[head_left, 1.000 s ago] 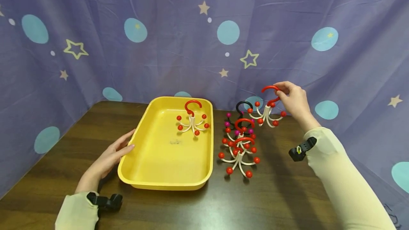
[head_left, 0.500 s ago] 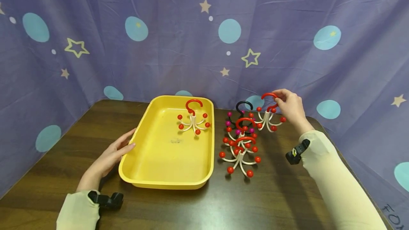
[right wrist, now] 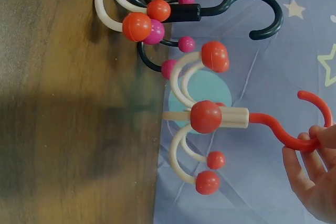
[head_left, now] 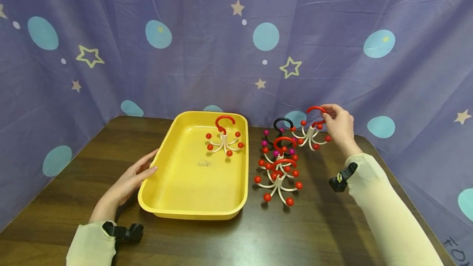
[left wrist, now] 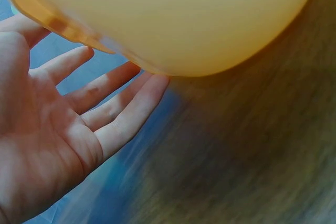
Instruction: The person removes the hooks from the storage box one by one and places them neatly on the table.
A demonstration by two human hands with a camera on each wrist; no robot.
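Observation:
My right hand (head_left: 339, 124) pinches the red hook of a white multi-arm hanger (head_left: 310, 134) with red ball tips. It is upright near the table's back edge; whether it touches the table I cannot tell. In the right wrist view, fingers and thumb are on that red hook (right wrist: 273, 128). My left hand (head_left: 129, 182) touches the left side of a yellow tray (head_left: 192, 212). Its fingers are nearly straight against the tray's outer wall (left wrist: 199, 35) in the left wrist view. Another red-and-white hanger (head_left: 223, 138) stands inside the tray, at its back right.
Right of the tray, two red-and-white hangers stand close together, the front hanger (head_left: 278, 184) partly covering the one behind (head_left: 281, 157). Behind them is a black hanger (right wrist: 184, 12) with magenta balls. A purple curtain (head_left: 207, 73) hangs beyond the wooden table (head_left: 266, 241).
My right hand has come down with the hanger, then shifted slightly right. My left hand and the tray have stayed in place.

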